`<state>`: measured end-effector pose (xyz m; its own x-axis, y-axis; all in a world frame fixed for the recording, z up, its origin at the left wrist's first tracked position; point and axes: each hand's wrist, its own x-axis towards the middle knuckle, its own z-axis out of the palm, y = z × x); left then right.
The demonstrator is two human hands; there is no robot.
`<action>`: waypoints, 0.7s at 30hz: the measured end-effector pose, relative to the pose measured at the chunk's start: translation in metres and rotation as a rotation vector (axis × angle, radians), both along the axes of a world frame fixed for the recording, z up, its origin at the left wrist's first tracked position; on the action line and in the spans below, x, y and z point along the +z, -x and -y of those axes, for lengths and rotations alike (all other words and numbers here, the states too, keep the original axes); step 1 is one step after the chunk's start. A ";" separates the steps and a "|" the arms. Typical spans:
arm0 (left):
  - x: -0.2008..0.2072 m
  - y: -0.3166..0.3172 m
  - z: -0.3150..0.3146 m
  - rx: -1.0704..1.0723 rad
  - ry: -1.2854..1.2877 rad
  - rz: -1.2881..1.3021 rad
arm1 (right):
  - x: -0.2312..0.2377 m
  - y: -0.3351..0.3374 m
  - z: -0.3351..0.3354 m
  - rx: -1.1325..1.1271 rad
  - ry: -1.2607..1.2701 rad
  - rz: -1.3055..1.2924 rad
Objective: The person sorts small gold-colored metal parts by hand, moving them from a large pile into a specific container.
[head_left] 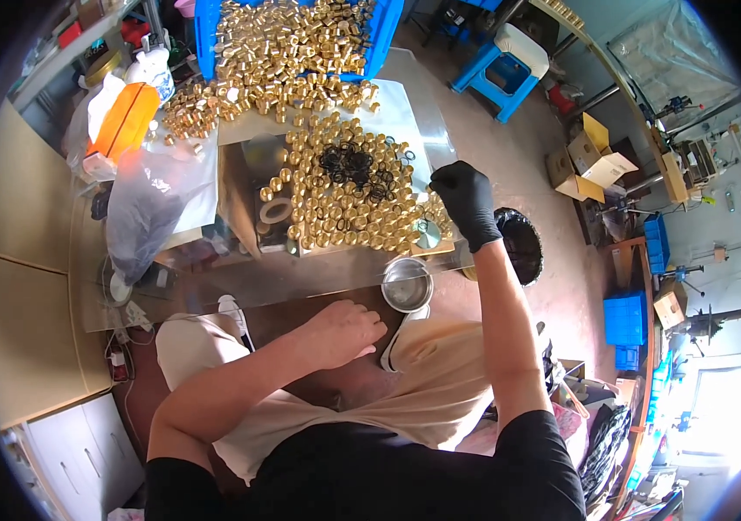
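Observation:
My right hand (464, 204), in a black glove, is raised at the table's right edge with its fingers bent together; whatever may be between them is hidden. Bare and curled, my left hand (344, 332) hangs over my lap short of the table's near edge, its palm side out of sight. Rows of brass fittings (335, 221) cover the middle of the table, between both hands and the far side. A heap of black rubber rings (355, 165) lies on top of them. Close to my right hand, a round greenish disc (427, 233) sits among the fittings.
A blue crate (206, 39) spills more brass fittings at the far side. A metal bowl (407, 285) is at the near edge. Left lie a tape roll (276, 210), a plastic bag (140, 217) and an orange box (125, 120). A black-lined bin (520, 246) stands right.

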<state>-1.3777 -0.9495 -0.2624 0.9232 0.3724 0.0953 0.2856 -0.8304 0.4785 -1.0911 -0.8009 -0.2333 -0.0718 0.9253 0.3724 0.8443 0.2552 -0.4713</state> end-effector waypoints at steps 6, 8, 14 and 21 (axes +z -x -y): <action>-0.016 0.001 0.004 -0.001 -0.021 -0.054 | -0.002 0.017 0.014 0.024 -0.121 0.538; -0.021 0.002 0.003 -0.006 -0.041 -0.086 | -0.008 0.019 0.016 0.000 -0.129 0.587; -0.021 0.000 0.003 0.007 -0.046 -0.062 | -0.018 0.015 0.019 -0.061 -0.066 0.592; -0.019 0.006 0.004 0.019 -0.021 -0.011 | -0.002 -0.004 0.020 0.076 -0.091 0.265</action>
<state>-1.3833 -0.9539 -0.2810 0.9170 0.3879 0.0932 0.3064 -0.8344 0.4581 -1.0866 -0.8206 -0.2354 -0.2457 0.8773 0.4123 0.9118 0.3536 -0.2089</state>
